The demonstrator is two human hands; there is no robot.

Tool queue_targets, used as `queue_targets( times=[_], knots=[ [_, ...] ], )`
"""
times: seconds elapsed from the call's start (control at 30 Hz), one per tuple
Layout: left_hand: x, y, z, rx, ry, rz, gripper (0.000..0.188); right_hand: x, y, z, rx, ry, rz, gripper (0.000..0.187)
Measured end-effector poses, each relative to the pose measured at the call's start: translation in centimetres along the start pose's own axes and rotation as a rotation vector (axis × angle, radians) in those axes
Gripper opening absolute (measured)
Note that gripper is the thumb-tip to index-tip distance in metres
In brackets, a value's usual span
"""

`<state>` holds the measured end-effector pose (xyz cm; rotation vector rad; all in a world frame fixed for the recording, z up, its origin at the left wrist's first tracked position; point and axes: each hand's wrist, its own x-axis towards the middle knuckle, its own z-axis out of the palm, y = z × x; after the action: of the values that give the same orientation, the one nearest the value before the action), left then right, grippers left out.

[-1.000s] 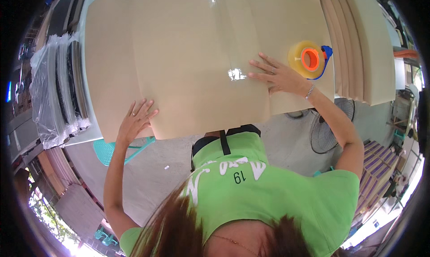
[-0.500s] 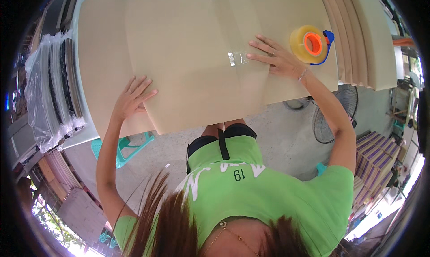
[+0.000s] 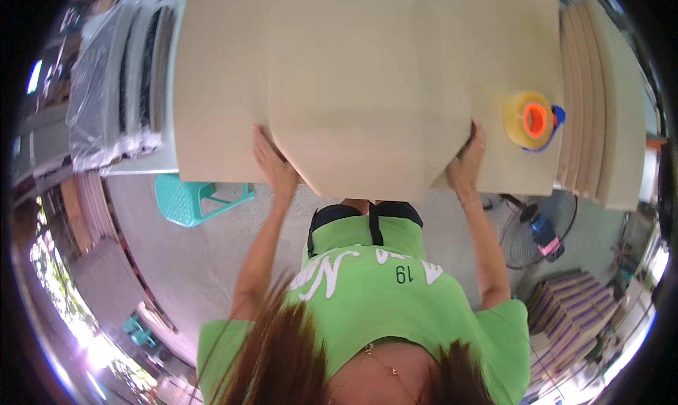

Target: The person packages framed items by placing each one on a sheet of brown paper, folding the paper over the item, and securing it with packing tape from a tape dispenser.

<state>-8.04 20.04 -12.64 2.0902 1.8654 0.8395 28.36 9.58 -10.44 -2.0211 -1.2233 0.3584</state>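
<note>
A large brown cardboard piece [image 3: 367, 115] lies in front of me, its near end tapering to a narrower edge over my lap. My left hand [image 3: 277, 166] holds its left edge near the slanted front corner, fingers along the side. At the opposite edge, my right hand [image 3: 467, 163] grips the matching corner, with some fingers hidden by the board. Under the piece, a wider flat brown sheet [image 3: 219, 108] covers the table. A roll of clear yellowish tape [image 3: 519, 122] with an orange core and blue holder rests on that sheet, right of my right hand.
Plastic-wrapped panels [image 3: 106, 87] stand at the left, and stacked brown cardboard [image 3: 600, 108] lies at the right. Below the table are a green plastic stool [image 3: 185, 199] and a floor fan [image 3: 515, 235]. Striped stacked boards [image 3: 572, 320] sit at the lower right.
My hands, spread flat on the cardboard before, have come closer together and now hold its two side edges. The shiny tape strips near its front no longer show. The view has shifted.
</note>
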Motion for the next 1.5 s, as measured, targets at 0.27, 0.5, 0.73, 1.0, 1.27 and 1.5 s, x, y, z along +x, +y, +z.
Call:
queue_targets(
  times=[0.27,0.5,0.73,1.0,1.27,1.5],
  knots=[
    [-0.9,-3.1,-4.1,-0.198,-0.394,0.392,0.027,0.3,4.5,-4.6,-0.109,-0.338,-0.647,0.038],
    [7.8,-3.1,-3.3,0.025,-1.123,0.944,0.043,5.4,5.7,-4.0,-0.311,-0.997,-0.875,0.029],
    [8.2,-3.0,-1.7,0.06,-1.146,1.05,0.05,5.8,4.3,0.2,-0.387,-1.172,-0.978,0.038],
    [13.1,-4.5,-2.7,0.025,-1.61,1.097,0.053,7.9,1.7,-1.8,-0.308,-1.177,-1.089,0.039],
    [11.0,-4.3,-0.9,-0.034,-1.203,1.344,0.059,5.2,4.9,0.4,-0.424,-1.29,-0.82,0.042],
    [10.8,-3.2,-1.2,0.06,-1.15,1.364,0.062,6.9,3.4,-0.9,-0.375,-1.23,-1.0,0.044]
  ],
)
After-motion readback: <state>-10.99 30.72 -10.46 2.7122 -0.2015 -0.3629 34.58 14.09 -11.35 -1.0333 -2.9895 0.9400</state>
